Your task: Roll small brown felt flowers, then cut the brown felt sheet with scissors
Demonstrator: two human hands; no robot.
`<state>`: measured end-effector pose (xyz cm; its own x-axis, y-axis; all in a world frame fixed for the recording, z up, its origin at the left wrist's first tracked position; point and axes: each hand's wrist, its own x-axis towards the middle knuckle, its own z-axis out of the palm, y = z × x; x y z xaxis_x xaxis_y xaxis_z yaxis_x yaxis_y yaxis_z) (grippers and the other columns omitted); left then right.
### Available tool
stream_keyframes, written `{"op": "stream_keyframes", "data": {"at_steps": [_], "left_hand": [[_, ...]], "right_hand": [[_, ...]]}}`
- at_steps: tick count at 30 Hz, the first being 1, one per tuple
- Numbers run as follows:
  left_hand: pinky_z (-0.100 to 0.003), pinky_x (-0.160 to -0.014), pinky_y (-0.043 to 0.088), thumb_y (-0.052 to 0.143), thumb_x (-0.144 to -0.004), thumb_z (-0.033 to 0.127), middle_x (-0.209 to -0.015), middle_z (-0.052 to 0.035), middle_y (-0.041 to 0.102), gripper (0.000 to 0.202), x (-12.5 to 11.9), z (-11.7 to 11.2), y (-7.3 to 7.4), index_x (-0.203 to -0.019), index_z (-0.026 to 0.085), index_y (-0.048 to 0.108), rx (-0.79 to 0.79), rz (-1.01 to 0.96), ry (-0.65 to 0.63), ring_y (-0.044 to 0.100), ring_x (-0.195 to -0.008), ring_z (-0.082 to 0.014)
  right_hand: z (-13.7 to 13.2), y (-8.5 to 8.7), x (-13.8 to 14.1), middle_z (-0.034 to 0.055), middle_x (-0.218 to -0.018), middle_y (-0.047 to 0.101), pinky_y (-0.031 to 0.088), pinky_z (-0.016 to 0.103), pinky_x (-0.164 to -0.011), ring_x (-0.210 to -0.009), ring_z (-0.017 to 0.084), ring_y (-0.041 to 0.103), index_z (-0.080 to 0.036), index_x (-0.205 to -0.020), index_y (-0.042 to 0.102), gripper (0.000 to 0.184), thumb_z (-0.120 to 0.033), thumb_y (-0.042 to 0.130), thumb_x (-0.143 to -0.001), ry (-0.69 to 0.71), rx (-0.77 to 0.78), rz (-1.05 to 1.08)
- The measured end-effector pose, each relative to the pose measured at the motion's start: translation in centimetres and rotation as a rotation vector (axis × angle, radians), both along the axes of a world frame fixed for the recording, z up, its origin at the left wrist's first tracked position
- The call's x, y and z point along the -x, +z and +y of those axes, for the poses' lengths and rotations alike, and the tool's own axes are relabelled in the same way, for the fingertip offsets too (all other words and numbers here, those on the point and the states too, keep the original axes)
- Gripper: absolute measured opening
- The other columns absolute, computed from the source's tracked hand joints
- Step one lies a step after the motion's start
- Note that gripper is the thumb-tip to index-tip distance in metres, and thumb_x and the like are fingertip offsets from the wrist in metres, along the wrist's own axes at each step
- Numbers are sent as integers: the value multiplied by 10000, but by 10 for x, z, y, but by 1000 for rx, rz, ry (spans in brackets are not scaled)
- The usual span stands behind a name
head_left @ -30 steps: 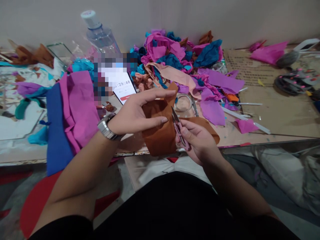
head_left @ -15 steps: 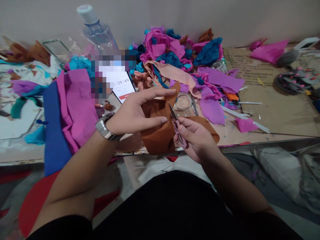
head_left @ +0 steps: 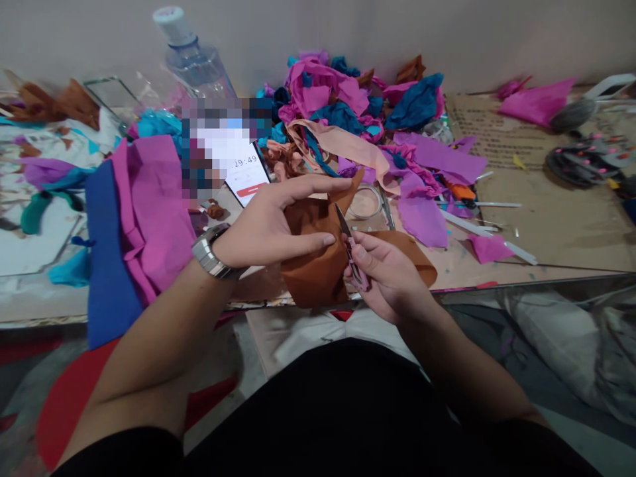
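Note:
My left hand (head_left: 268, 225), with a metal-banded watch at the wrist, grips a folded brown sheet (head_left: 315, 278) that looks like crepe paper. Its thumb presses on the front of the sheet, and its index finger reaches along a raised flap at the top. Pink-handled scissors (head_left: 356, 267) sit in my right hand (head_left: 395, 275), fingers closed round the handles. Their blades point up and to the left, against the brown sheet beside my left thumb. Part of the sheet extends behind my right hand and curls at its right end.
A phone (head_left: 243, 169) showing a timer lies behind my left hand, near a clear bottle (head_left: 199, 69). Crumpled pink and teal scraps (head_left: 328, 86) are heaped at the back. Pink folded sheets (head_left: 159, 205) lie left; cardboard (head_left: 556, 218) and a pin holder (head_left: 571, 162) are right.
The scissors' handles have shifted slightly in my right hand, and the flap at the top of the brown sheet leans a little further right. Both hands keep their hold.

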<state>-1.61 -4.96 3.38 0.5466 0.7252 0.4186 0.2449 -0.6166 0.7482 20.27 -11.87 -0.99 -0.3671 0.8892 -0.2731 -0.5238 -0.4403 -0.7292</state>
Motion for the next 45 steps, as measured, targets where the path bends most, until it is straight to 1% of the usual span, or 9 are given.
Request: {"op": "stream_keyframes", "data": {"at_steps": [5, 9, 15, 20, 24, 29, 36, 40, 45], "left_hand": [[-505, -1235, 546, 905, -840, 418, -1490, -110, 727, 670, 0, 0, -1, -1465, 277, 709, -6, -4, -3, 685, -1400, -321], [-510, -1234, 542, 899, -840, 414, -1491, -114, 727, 660, -1, -1, 0, -1455, 259, 714, 9, 4, 4, 680, -1405, -325], [-522, -1246, 531, 896, -835, 373, -1508, -117, 717, 661, -1, -1, 1, -1457, 249, 711, -8, 14, 14, 671, -1422, -331], [-536, -1249, 530, 905, -826, 378, -1514, -110, 714, 670, 0, -1, 2, -1458, 263, 713, -21, 23, 16, 666, -1430, -339], [-523, -1245, 537, 905, -827, 380, -1513, -108, 715, 669, 0, -1, 1, -1458, 267, 714, -13, 7, 8, 669, -1426, -330], [-540, -1245, 535, 900, -829, 416, -1512, -99, 716, 661, 0, -1, 1, -1449, 278, 717, 7, 13, 16, 667, -1425, -337], [-533, -1246, 541, 892, -840, 396, -1507, -88, 720, 650, 0, -1, 2, -1455, 286, 714, -11, 20, 13, 673, -1420, -333], [-544, -1240, 544, 898, -833, 404, -1516, -92, 714, 666, 0, -2, 2, -1461, 285, 710, -13, 21, 13, 672, -1420, -342], [-543, -1254, 531, 900, -828, 389, -1519, -87, 712, 666, 0, -2, 2, -1459, 290, 711, 1, 19, 18, 667, -1428, -337]], "right_hand": [[-1, 0, 2, -56, -786, 588, 451, 257, -603, -557, 60, 348, -240, -1045, 794, 349, -393, 969, -786, 3, -5, -4], [-1, 1, 4, -62, -774, 602, 434, 247, -597, -545, 50, 336, -233, -1023, 807, 352, -380, 991, -762, -5, 23, 34], [-1, 2, 5, -57, -775, 618, 430, 231, -596, -562, 46, 398, -224, -1020, 808, 373, -363, 1012, -739, -22, 53, 50], [-2, 0, 4, -43, -785, 630, 440, 253, -592, -595, 74, 441, -232, -1017, 779, 347, -383, 977, -776, -23, 29, 22], [-2, 0, 5, -56, -731, 592, 428, 243, -589, -579, 68, 421, -228, -1015, 782, 345, -381, 978, -777, -30, 28, 27], [-2, 0, 5, -23, -842, 662, 440, 259, -593, -626, 87, 463, -242, -1030, 777, 351, -392, 969, -777, -34, 27, -2], [-3, -2, 6, -15, -891, 681, 444, 257, -601, -611, 76, 431, -252, -1079, 789, 330, -388, 941, -820, -39, -2, -14], [-3, -1, 6, -29, -847, 653, 433, 255, -616, -619, 75, 436, -240, -1029, 782, 343, -385, 969, -781, -53, 15, 4], [-4, 1, 6, -47, -774, 591, 390, 264, -579, -593, 86, 396, -244, -1092, 767, 395, -408, 960, -789, -42, 8, -12]]}}
